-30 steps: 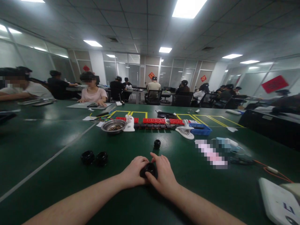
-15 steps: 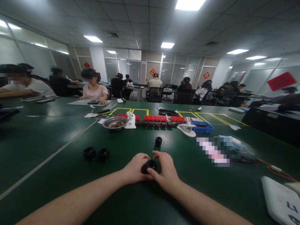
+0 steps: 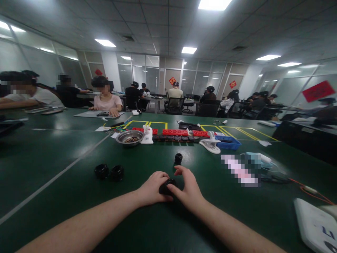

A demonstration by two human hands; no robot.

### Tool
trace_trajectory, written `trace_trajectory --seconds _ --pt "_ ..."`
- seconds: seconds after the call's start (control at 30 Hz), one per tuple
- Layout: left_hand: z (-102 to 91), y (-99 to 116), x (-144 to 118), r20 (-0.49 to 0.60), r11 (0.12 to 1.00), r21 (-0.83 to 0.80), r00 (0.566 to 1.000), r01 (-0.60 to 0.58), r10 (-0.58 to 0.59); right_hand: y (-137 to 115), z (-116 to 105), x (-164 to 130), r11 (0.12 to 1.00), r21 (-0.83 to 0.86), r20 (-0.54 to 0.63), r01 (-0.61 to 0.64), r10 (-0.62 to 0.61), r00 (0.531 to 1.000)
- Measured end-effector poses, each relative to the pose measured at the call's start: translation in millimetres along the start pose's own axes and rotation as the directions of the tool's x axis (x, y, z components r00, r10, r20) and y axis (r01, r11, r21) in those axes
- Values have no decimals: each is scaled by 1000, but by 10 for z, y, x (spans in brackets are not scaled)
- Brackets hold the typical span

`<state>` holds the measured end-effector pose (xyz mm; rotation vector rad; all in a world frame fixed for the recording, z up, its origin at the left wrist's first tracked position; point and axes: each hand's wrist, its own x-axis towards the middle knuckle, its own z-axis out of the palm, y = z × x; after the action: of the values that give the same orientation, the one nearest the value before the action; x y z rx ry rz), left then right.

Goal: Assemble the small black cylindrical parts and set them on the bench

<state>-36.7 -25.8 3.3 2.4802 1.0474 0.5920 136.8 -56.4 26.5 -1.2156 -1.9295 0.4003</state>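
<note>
The left hand (image 3: 153, 188) curls around a shiny black round thing (image 3: 165, 188), near 6 o'clock on or just over the dark green bench (image 3: 79, 189). The right hand (image 3: 190, 188) has its fingers spread and lifted; its thumb seems to touch the thing's right side. From there, a smaller black round thing (image 3: 178, 158) sits at 12 o'clock, and two shiny black rings (image 3: 117, 173) near 10. The step seems to be two-handed handling; the next move calls for a firm left grip.
</note>
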Motion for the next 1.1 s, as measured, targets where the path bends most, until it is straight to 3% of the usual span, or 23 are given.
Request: trace_trajectory --seconds 0.1,0.27,0.43,0.6,0.77,0.87,1.1 --pt "10 -9 2 11 1000 1 1000 5 -5 -3 25 0 1000 6 48 11 -11 999" --pt "-19 19 0 10 1000 -3 1000 19 -19 30 -29 3 985 170 119 38 -59 991" --pt "-33 30 -12 7 1000 -1 1000 23 -23 15 -44 9 997 72 26 -29 27 999" --pt "-14 7 -1 13 1000 0 1000 15 -15 -34 1 4 998 -21 61 -51 52 997" --pt "-15 7 1 9 1000 -1 1000 30 -30 23 -30 14 986 167 142 19 -43 989" --pt "-30 21 -6 9 1000 0 1000 28 -28 89 -54 33 974 227 93 0 -22 995" --pt "-13 6 2 1 1000 9 1000 14 -14 54 -10 31 994 106 15 -23 22 1000"
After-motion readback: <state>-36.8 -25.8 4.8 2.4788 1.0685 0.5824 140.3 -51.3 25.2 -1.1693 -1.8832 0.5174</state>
